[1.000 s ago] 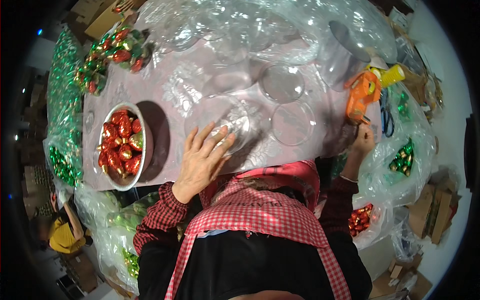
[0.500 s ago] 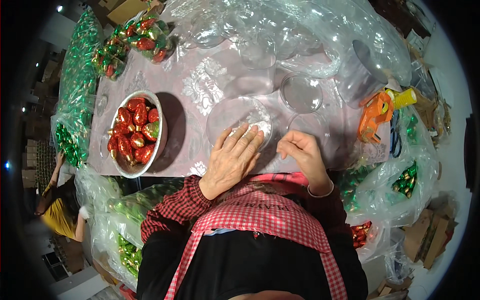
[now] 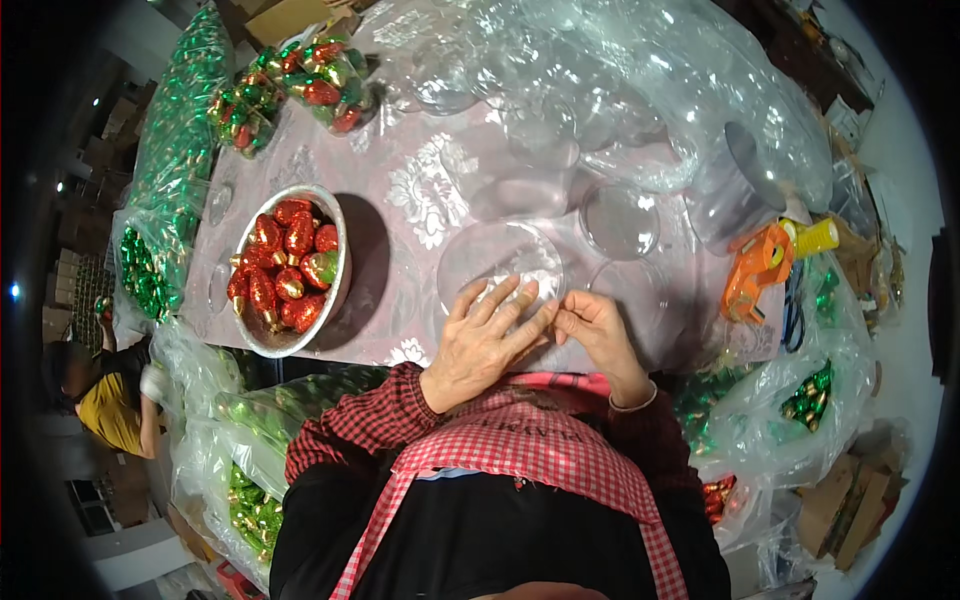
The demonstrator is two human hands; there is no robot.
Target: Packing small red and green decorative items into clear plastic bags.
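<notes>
My left hand (image 3: pixel 485 340) lies flat with fingers spread on the near rim of a clear plastic dome shell (image 3: pixel 500 262) on the patterned tablecloth (image 3: pixel 420 190). My right hand (image 3: pixel 597 335) is beside it, fingers curled and pinched toward the left fingertips at the shell's edge; whether it holds anything small I cannot tell. More clear half-shells (image 3: pixel 620 220) lie just beyond. A white bowl (image 3: pixel 335 290) of red foil-wrapped sweets (image 3: pixel 285 265) stands to the left of my left hand.
An orange tape dispenser (image 3: pixel 757 268) sits at the right. Bags of green and red foil sweets (image 3: pixel 300 85) lie at the far left, green ones (image 3: pixel 150 270) hang off the left edge. Large clear plastic bags (image 3: pixel 680 80) cover the far side. Another person (image 3: pixel 105 395) crouches lower left.
My right hand came in from the orange tape dispenser at the right to meet my left hand at the clear shell. The view shifted, bringing the bowl nearer the centre.
</notes>
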